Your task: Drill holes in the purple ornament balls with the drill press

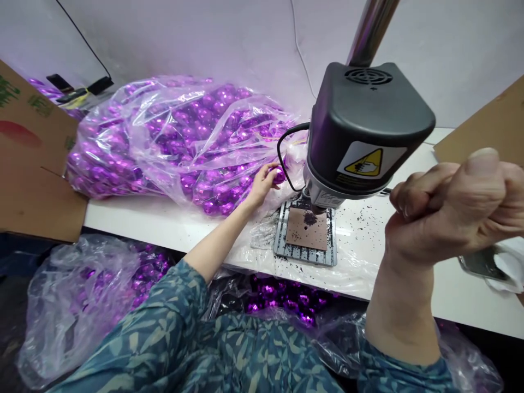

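Note:
My left hand [262, 186] reaches to the mouth of a clear plastic bag [180, 142] full of shiny purple faceted balls. Its thumb and fingers are closed around one purple ball [279, 175]. On the right, my right hand [454, 204] is a raised fist beside a black bench drill press [368, 125]. A short dark lever [385, 191] runs from the machine into that fist; the grip itself is hidden by my fingers. Under the drill head, a brown square board [301, 240] with a hole and dark shavings lies on the slotted metal base [305, 257].
Dark shavings are scattered over the white table [356, 240]. Cardboard boxes stand at left [36, 174] and right [487, 125]. A black cable [282, 144] loops beside the drill. More purple balls [282, 297] lie in plastic below the table edge. A phone-like dark object [485, 265] rests at right.

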`<action>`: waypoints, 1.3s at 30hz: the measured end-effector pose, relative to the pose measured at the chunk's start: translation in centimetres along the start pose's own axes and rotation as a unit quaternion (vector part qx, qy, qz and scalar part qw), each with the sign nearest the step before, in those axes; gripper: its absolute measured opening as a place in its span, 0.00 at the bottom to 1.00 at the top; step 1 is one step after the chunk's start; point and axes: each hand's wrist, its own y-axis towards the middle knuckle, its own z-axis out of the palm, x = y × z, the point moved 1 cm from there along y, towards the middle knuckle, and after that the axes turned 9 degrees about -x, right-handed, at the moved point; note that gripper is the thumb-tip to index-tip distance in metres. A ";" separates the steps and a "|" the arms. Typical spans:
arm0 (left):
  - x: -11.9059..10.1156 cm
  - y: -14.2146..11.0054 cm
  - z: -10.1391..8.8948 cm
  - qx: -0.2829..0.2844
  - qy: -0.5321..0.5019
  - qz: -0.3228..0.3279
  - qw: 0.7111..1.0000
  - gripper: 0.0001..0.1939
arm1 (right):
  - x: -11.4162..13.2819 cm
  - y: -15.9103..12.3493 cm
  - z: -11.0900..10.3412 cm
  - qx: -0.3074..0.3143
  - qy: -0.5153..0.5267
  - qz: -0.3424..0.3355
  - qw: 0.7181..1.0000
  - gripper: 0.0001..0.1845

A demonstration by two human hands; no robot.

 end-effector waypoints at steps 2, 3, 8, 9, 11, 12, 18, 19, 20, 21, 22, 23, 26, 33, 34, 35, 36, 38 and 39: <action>-1.4 -2.2 -1.8 -0.016 -0.107 -0.135 0.985 0.15 | -0.1 0.0 -0.1 0.014 -0.003 -0.008 1.000 0.28; -2.2 -3.4 -2.6 -0.018 -0.158 -0.188 0.969 0.17 | -0.1 0.0 -0.2 0.019 -0.004 -0.016 1.000 0.28; -4.6 -7.8 -3.8 0.029 -0.260 -0.298 0.918 0.21 | -0.4 0.1 -0.3 0.036 -0.010 -0.043 0.998 0.27; -4.7 -8.3 -3.6 0.044 -0.262 -0.307 0.914 0.21 | -0.4 0.1 -0.3 0.037 -0.012 -0.043 0.998 0.27; -4.6 -9.2 -3.1 0.062 -0.266 -0.311 0.911 0.22 | -0.4 0.0 -0.3 0.033 -0.016 -0.036 0.999 0.27; -4.4 -9.6 -2.7 0.064 -0.267 -0.305 0.912 0.22 | -0.3 0.0 -0.3 0.030 -0.017 -0.028 0.999 0.27; -2.6 -11.8 -0.1 0.104 -0.163 -0.171 0.966 0.27 | 0.1 -0.2 -0.5 0.029 -0.023 0.003 0.999 0.28; -2.2 -12.0 0.2 0.111 -0.139 -0.143 0.974 0.28 | 0.1 -0.3 -0.6 0.030 -0.027 0.003 0.999 0.28; -1.8 -12.1 0.6 0.117 -0.119 -0.121 0.979 0.29 | 0.1 -0.3 -0.6 0.030 -0.030 0.003 0.999 0.28; -1.4 -12.2 0.9 0.122 -0.104 -0.104 0.982 0.30 | 0.1 -0.4 -0.7 0.030 -0.034 0.002 0.999 0.28; -1.1 -12.2 1.2 0.126 -0.092 -0.092 0.983 0.30 | 0.1 -0.4 -0.7 0.030 -0.037 0.000 0.999 0.28; -0.8 -12.1 1.4 0.132 -0.083 -0.083 0.984 0.30 | 0.1 -0.4 -0.7 0.030 -0.038 -0.002 0.999 0.28; -0.4 -11.9 2.0 0.148 -0.064 -0.068 0.985 0.31 | 0.1 -0.5 -0.7 0.031 -0.032 -0.004 0.999 0.27; -0.5 -12.4 3.0 0.171 -0.010 0.002 0.985 0.29 | 0.2 -0.5 -0.6 0.046 -0.030 -0.018 0.998 0.24; -0.6 -12.6 3.1 0.173 -0.002 0.012 0.985 0.28 | 0.1 -0.5 -0.6 0.044 -0.030 -0.019 0.998 0.24; -0.6 -12.8 3.2 0.175 0.004 0.021 0.984 0.28 | 0.1 -0.5 -0.6 0.044 -0.031 -0.018 0.998 0.25; -0.7 -13.0 3.2 0.177 0.008 0.028 0.984 0.28 | 0.0 -0.5 -0.6 0.043 -0.031 -0.018 0.998 0.25; -0.8 -13.2 3.2 0.177 0.013 0.041 0.983 0.28 | -0.1 -0.7 -0.6 0.036 -0.027 -0.022 0.999 0.26; -0.9 -13.3 3.1 0.176 0.015 0.049 0.983 0.28 | -0.1 -0.8 -0.7 0.032 -0.026 -0.025 0.999 0.27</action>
